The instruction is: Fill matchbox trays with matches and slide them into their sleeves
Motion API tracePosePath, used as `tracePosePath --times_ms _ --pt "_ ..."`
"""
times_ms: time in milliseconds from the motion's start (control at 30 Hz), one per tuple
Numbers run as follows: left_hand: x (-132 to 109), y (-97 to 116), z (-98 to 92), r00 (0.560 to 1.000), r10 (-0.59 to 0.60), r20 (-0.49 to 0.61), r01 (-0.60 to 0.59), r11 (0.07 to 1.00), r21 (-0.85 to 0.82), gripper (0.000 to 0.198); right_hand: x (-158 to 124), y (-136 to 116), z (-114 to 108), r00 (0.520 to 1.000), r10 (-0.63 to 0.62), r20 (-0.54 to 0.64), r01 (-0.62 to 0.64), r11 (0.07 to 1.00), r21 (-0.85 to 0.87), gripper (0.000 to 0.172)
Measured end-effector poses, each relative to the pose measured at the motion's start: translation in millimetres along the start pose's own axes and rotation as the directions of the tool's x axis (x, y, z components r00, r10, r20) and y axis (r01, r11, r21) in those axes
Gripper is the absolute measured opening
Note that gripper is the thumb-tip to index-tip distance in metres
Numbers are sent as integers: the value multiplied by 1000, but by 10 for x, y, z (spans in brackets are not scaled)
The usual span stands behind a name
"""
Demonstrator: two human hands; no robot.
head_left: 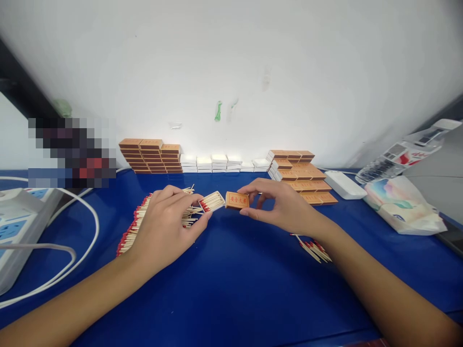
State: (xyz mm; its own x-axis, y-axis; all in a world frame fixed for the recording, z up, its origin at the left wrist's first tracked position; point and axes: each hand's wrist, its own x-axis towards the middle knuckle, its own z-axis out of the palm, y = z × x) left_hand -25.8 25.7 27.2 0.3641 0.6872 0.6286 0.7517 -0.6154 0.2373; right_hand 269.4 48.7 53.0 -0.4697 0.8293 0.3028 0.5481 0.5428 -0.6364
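Note:
Between thumb and fingers, my left hand (164,221) grips a white matchbox tray (212,202) holding several red-tipped matches. My right hand (275,200) pinches an orange matchbox sleeve (237,200) by its right end, with printed characters facing up. Tray and sleeve are held up end to end, close together, over the blue table. Partly hidden behind my left hand lies a big pile of matches (132,233), red heads towards the left. A smaller bunch of matches (315,250) rests below my right wrist, partly covered by the forearm.
Along the wall stand stacked orange matchboxes (152,156), white trays (219,164) and more orange boxes (304,173). To the right are a white box-shaped device (345,185), a tissue pack (405,205) and a plastic bottle (401,154). A power strip (21,217) with white cables (96,226) occupies the left.

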Motion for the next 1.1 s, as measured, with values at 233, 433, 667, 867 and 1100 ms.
tracePosePath --times_ms 233,433,667,867,1100 --pt "-3 4 -6 1000 -4 21 5 1000 -11 21 -14 -19 -5 1000 21 4 -21 1000 -16 37" --pt "3 1 2 997 58 47 -56 997 -49 24 -5 -23 16 999 49 -2 -49 991 128 36" --pt "37 -45 -14 991 55 124 -42 993 -109 24 20 41 65 990 139 -1 -131 937 323 41" --pt "48 -78 -6 981 102 167 -73 982 -174 27 13 60 46 982 171 76 -187 886 424 43" --pt "43 -15 -29 990 73 123 -41 969 -245 30 -14 -107 142 983 162 87 -183 839 512 45"
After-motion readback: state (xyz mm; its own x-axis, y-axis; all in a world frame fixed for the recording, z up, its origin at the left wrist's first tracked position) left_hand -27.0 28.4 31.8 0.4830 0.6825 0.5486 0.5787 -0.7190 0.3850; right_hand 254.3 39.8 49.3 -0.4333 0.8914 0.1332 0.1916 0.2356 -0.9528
